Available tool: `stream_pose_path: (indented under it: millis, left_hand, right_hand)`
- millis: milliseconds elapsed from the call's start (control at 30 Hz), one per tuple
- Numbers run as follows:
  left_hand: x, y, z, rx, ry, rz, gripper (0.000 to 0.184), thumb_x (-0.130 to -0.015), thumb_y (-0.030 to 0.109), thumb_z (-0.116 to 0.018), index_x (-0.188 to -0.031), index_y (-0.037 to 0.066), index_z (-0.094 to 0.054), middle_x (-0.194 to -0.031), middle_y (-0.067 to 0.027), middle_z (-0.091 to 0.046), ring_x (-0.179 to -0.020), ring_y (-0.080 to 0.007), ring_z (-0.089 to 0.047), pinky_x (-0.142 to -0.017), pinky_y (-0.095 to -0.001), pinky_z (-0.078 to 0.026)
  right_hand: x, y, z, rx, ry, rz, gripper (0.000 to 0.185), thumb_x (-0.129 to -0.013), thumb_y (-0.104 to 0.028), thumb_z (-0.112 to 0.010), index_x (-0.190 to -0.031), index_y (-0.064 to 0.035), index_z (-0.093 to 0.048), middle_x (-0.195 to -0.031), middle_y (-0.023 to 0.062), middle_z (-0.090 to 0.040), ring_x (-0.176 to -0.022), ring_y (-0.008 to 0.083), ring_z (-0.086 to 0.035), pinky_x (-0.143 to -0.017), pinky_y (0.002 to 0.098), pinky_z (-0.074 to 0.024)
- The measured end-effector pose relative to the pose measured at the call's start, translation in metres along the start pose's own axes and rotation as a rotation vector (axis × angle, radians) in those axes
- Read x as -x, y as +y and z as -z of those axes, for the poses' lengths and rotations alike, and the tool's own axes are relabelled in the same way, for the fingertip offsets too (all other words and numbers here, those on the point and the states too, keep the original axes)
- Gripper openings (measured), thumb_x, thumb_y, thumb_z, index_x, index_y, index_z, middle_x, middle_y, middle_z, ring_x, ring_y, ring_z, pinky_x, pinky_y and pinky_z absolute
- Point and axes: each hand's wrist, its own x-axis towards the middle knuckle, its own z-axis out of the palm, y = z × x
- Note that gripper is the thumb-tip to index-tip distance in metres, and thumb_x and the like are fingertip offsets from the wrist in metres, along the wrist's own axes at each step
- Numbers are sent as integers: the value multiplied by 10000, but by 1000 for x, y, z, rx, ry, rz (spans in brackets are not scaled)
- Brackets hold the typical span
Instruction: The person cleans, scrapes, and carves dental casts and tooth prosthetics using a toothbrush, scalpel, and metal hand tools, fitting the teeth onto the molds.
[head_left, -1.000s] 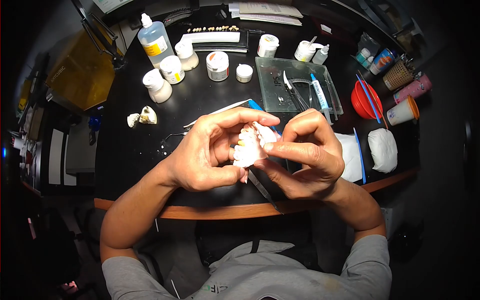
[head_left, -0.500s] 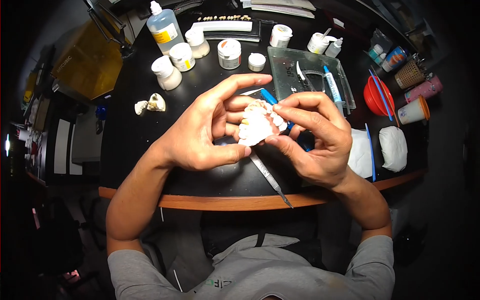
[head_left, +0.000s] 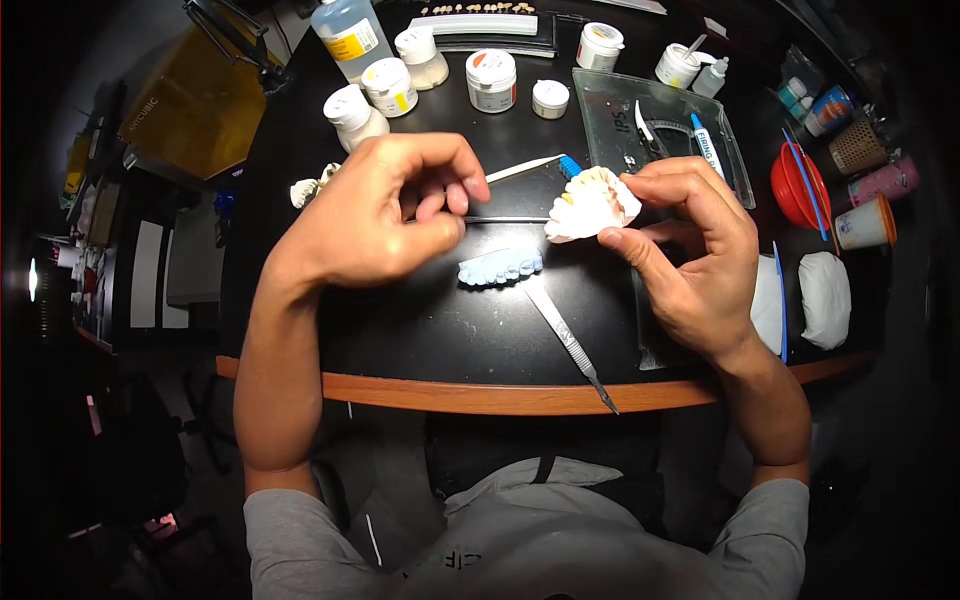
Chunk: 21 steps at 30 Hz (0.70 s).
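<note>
A white dental cast [head_left: 592, 205] is pinched by its right edge between the thumb and fingers of my right hand [head_left: 700, 245], raised above the table. My left hand [head_left: 385, 210] is apart from the cast, with loosely curled fingers, a gap between thumb and forefinger, and nothing visible in it. Below and between the hands, a pale blue row of moulded teeth [head_left: 500, 267] lies on the black table. A scalpel [head_left: 562, 335] lies beside it, its blade reaching over the wooden front edge. Behind the cast is a pale stick [head_left: 527, 168] near a blue ribbed object [head_left: 571, 167], partly hidden.
Several white jars, such as one with a red label [head_left: 491, 80], and a clear bottle [head_left: 352, 45] stand at the back. A glass plate [head_left: 640, 110] bears a blue syringe [head_left: 705, 145]. On the right are a red bowl [head_left: 797, 185] and a white wad [head_left: 825, 298].
My left hand has let go of the dental cast and drawn back left, its fingers curling. The cast stays in my right hand. The pale blue teeth piece has come into view. The view has shifted.
</note>
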Motion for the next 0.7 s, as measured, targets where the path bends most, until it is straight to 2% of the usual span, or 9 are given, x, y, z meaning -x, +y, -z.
stream_pose_path:
  millis: [33,100,133,267,367,467,700]
  left_hand:
    - [1,-1,3,-60,-82,-64,305,-725,27,-751,-1023,2,-691,-909,-29,-651,-732,-97,-525,-675,-259,-450]
    - [2,4,2,-111,-181,-36,382,-670,23,-812,-1030,1,-687,-893,-38,-641,-715,-115,-516,-664,-281,-456]
    - [1,3,2,-131,-204,-35,444,-639,60,-890,-1028,9,-684,-884,-47,-638,-698,-128,-525,-649,-288,-460]
    - [-1,1,-3,-190,-201,-76,500,-622,141,-961,-1027,30,-690,-859,-40,-649,-672,-144,-570,-602,-305,-464]
    - [-2,2,-8,-201,-187,-50,458,-629,122,-954,-1001,20,-706,-821,-48,-657,-645,-149,-601,-576,-307,-472]
    - [-3,-1,-13,-171,-169,-36,379,-643,85,-928,-956,12,-728,-796,-59,-665,-626,-154,-625,-556,-300,-477]
    - [-5,-7,-16,-214,-48,-303,277,-659,2,-825,-923,8,-743,-826,-71,-653,-631,-160,-631,-561,-291,-486]
  right_hand:
    - [0,1,-1,7,13,1,305,-807,34,-874,-1076,43,-728,-1068,114,-668,-918,147,-717,-692,238,-658]
    - [1,4,-1,12,-7,3,297,-804,36,-876,-1059,49,-724,-1063,119,-665,-921,153,-719,-693,242,-663]
    - [1,5,-1,17,-16,6,293,-802,36,-877,-1051,52,-722,-1061,122,-664,-922,156,-720,-694,244,-665]
    - [1,1,-2,32,-49,8,283,-792,56,-872,-1028,60,-714,-1056,131,-658,-928,168,-723,-698,247,-678]
    - [2,2,-4,27,-54,-4,281,-791,60,-870,-1025,60,-715,-1059,133,-659,-927,171,-726,-696,250,-678]
    - [2,2,0,61,-112,-18,303,-827,48,-860,-1079,56,-691,-1132,132,-628,-976,145,-689,-755,250,-660]
    - [3,4,-2,62,-131,-59,262,-827,82,-838,-1035,50,-682,-1147,122,-625,-997,144,-689,-790,255,-662]
